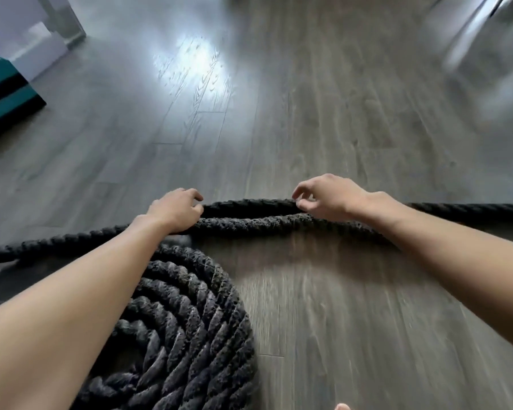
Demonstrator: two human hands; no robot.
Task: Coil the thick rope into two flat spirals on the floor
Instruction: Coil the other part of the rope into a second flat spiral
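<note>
One spiral (187, 329) lies under the left forearm. Left hand (176, 210) grips the thick black rope (249, 221); right hand (328, 196) hovers loosely curled over it. Next, likely: start the second spiral.

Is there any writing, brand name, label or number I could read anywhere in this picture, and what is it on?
No readable text anywhere in this view.
Thick rope: bare dark braid, no tag or label showing.
Coiled spiral: no markings.
Teal and black object at the left edge: plain bands of colour, no lettering visible.
Wood-look floor: only grain and glare.
Left hand and right hand: nothing worn that bears text.
</note>
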